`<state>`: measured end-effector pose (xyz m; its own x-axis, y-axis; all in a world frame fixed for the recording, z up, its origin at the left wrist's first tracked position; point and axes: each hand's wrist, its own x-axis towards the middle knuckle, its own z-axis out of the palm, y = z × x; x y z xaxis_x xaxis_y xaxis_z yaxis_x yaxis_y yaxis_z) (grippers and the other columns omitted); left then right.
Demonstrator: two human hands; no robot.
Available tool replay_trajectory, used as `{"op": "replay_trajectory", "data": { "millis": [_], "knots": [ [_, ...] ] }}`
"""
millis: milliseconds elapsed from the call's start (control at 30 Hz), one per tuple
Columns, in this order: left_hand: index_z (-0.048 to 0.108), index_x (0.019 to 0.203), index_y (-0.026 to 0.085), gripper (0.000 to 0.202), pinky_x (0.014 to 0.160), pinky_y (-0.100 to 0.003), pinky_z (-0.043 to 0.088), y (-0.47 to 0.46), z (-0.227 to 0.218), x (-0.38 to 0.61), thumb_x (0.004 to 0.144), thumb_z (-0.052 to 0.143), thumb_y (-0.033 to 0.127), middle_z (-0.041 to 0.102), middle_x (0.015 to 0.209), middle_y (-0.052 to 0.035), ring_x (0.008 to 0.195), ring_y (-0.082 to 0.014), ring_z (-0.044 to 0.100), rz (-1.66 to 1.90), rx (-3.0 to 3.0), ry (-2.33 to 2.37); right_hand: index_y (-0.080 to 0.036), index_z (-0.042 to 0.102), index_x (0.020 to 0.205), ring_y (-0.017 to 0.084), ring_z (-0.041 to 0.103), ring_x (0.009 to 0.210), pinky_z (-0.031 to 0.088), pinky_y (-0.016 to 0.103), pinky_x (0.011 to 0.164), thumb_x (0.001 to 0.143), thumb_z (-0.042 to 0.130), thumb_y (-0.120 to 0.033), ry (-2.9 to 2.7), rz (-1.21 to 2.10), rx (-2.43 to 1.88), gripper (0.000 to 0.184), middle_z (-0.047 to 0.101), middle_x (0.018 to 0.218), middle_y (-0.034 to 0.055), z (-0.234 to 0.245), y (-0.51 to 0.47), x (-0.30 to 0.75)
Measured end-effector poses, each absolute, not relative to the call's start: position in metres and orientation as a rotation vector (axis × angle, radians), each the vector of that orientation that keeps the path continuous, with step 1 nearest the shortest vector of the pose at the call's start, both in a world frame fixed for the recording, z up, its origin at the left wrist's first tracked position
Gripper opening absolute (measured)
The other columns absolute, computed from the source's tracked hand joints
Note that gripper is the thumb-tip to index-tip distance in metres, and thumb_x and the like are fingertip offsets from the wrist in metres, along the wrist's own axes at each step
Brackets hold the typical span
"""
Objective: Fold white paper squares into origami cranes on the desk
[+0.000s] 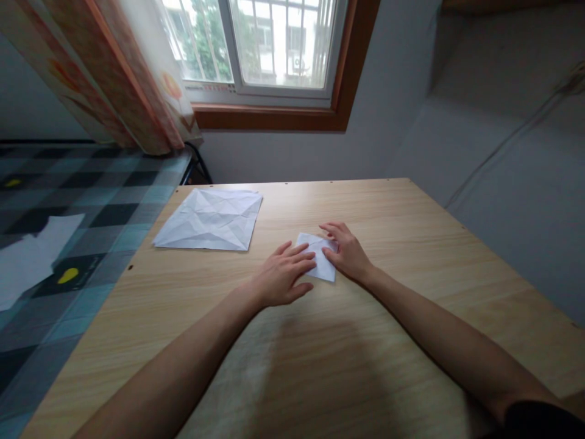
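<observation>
A small folded piece of white paper (325,267) lies on the wooden table between my hands. My left hand (286,275) rests flat with its fingers spread, the fingertips over the paper's left side. At the paper's right edge is my right hand (346,251), its thumb on the paper and its fingers curved just beyond the far right corner. Thumb and fingers of that hand stand apart, with no grip on the paper that I can see. Part of the paper is hidden under the fingers.
Several creased white paper sheets (214,221) lie stacked at the table's far left. The wooden table (411,341) ends near a wall. To the left, a checked bedspread (114,213) holds torn white paper (31,262). A curtain (150,79) hangs beside the window (278,46).
</observation>
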<state>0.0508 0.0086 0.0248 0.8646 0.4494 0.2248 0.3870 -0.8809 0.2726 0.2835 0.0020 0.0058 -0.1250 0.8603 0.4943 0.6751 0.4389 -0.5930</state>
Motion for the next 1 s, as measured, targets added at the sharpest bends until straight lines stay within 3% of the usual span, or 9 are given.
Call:
{"op": "replay_trajectory", "data": {
  "millis": [100, 233, 367, 500, 567, 700, 800, 1000],
  "knots": [
    [0.062, 0.121, 0.02, 0.035, 0.107, -0.051, 0.039, 0.008, 0.025, 0.053, 0.09, 0.058, 0.037, 0.062, 0.137, -0.0105, 0.129, -0.0305, 0.055, 0.42, 2.84, 0.764, -0.018, 0.064, 0.116, 0.029, 0.056, 0.111, 0.048, 0.047, 0.097, 0.079, 0.064, -0.015, -1.885, 0.069, -1.279, 0.037, 0.061, 0.117, 0.0146, 0.005, -0.002, 0.28],
    [0.065, 0.106, 0.02, 0.021, 0.095, -0.042, 0.045, 0.009, 0.022, 0.053, 0.094, 0.054, 0.035, 0.071, 0.118, -0.0091, 0.114, -0.0266, 0.064, 0.534, 2.882, 0.919, -0.019, 0.065, 0.095, 0.023, 0.06, 0.088, 0.051, 0.036, 0.079, 0.086, 0.067, -0.029, -2.149, 0.13, -1.147, 0.013, 0.062, 0.093, 0.0082, 0.008, -0.011, 0.273],
    [0.063, 0.097, 0.018, 0.023, 0.086, -0.037, 0.046, 0.01, 0.023, 0.052, 0.097, 0.05, 0.038, 0.073, 0.099, -0.0089, 0.099, -0.0238, 0.068, 0.546, 2.89, 0.953, -0.018, 0.062, 0.084, 0.021, 0.057, 0.083, 0.047, 0.033, 0.075, 0.088, 0.065, -0.035, -2.31, 0.112, -1.144, 0.017, 0.062, 0.087, 0.0071, 0.01, -0.015, 0.269],
    [0.06, 0.087, 0.018, 0.034, 0.077, -0.035, 0.046, 0.009, 0.028, 0.051, 0.092, 0.054, 0.051, 0.071, 0.087, -0.0068, 0.084, -0.0231, 0.068, 0.55, 2.877, 0.941, -0.018, 0.061, 0.082, 0.021, 0.056, 0.083, 0.044, 0.033, 0.074, 0.089, 0.065, -0.044, -2.414, -0.028, -1.066, 0.027, 0.064, 0.086, 0.0082, 0.014, -0.015, 0.272],
    [0.06, 0.088, 0.018, 0.036, 0.075, -0.035, 0.045, 0.009, 0.03, 0.05, 0.09, 0.056, 0.054, 0.07, 0.084, -0.0056, 0.079, -0.0225, 0.067, 0.56, 2.866, 0.935, -0.018, 0.061, 0.079, 0.02, 0.055, 0.079, 0.042, 0.032, 0.07, 0.093, 0.059, -0.041, -2.496, -0.145, -1.014, 0.028, 0.064, 0.082, 0.0072, 0.015, -0.016, 0.273],
    [0.06, 0.101, 0.018, 0.038, 0.076, -0.035, 0.046, 0.01, 0.028, 0.048, 0.087, 0.06, 0.053, 0.071, 0.088, -0.005, 0.079, -0.0217, 0.068, 0.58, 2.837, 0.942, -0.017, 0.063, 0.083, 0.017, 0.056, 0.071, 0.039, 0.029, 0.066, 0.098, 0.05, -0.021, -2.617, -0.31, -0.844, 0.02, 0.066, 0.076, 0.0049, 0.016, -0.017, 0.275],
    [0.059, 0.108, 0.019, 0.038, 0.08, -0.037, 0.048, 0.011, 0.026, 0.047, 0.085, 0.061, 0.049, 0.072, 0.096, -0.0059, 0.084, -0.023, 0.068, 0.571, 2.835, 0.923, -0.017, 0.063, 0.088, 0.016, 0.058, 0.071, 0.039, 0.028, 0.065, 0.098, 0.05, -0.017, -2.594, -0.322, -0.794, 0.016, 0.068, 0.077, 0.0051, 0.015, -0.017, 0.275],
    [0.056, 0.118, 0.018, 0.045, 0.086, -0.038, 0.05, 0.013, 0.025, 0.044, 0.073, 0.053, 0.016, 0.068, 0.11, -0.008, 0.092, -0.0235, 0.067, 0.583, 2.799, 0.917, -0.02, 0.064, 0.097, 0.016, 0.063, 0.072, 0.043, 0.027, 0.065, 0.096, 0.048, -0.015, -2.482, -0.244, -0.999, 0.017, 0.072, 0.081, 0.005, 0.007, -0.014, 0.276]
  ]
}}
